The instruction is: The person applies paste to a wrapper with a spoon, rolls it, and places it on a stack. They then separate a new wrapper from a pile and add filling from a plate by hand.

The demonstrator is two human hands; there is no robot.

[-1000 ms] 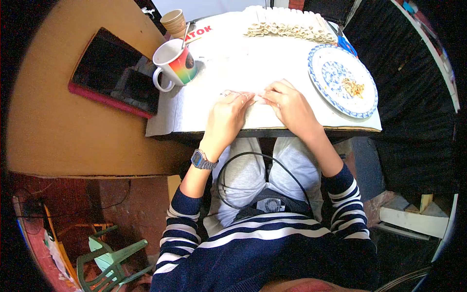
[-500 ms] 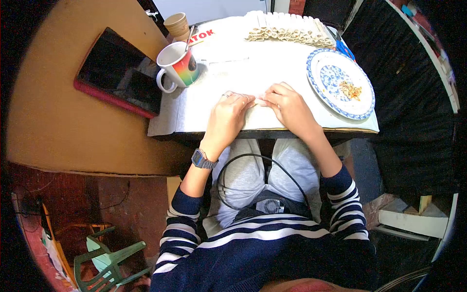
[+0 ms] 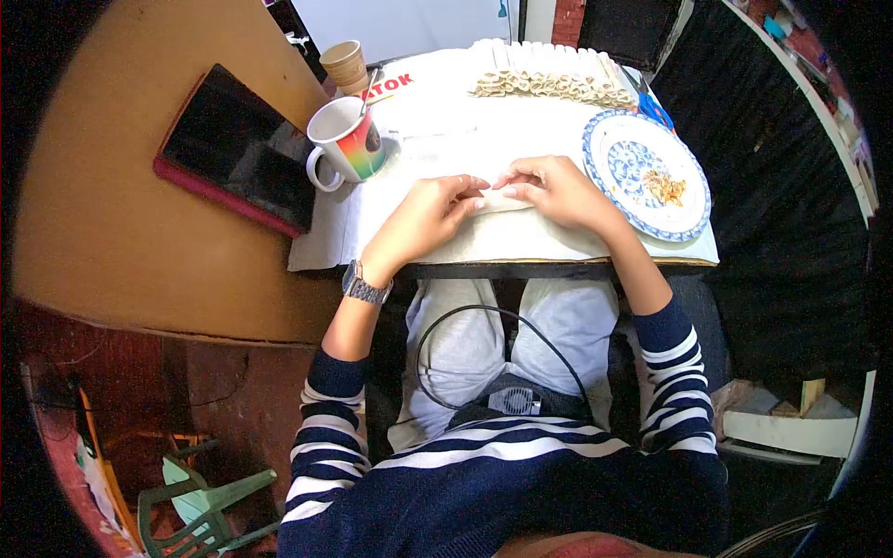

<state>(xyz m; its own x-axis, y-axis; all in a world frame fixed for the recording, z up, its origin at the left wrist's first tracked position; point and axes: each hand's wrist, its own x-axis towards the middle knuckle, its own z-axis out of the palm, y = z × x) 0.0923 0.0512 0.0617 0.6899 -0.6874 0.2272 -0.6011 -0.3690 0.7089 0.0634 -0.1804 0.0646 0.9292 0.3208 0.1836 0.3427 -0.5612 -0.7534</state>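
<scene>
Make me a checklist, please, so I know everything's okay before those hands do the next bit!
1. Both hands at the pale wrapper: ok, left hand and right hand are at opposite ends.
2. Wrapper sealed: cannot tell, it's too pale against the white tabletop.
3. Filling-like bits available: ok, a small heap sits on the blue-patterned plate.
4. Mug safe: ok, upright and apart from the hands.
5. Blue-handled scissors out of the way: ok, beyond the plate.
</scene>
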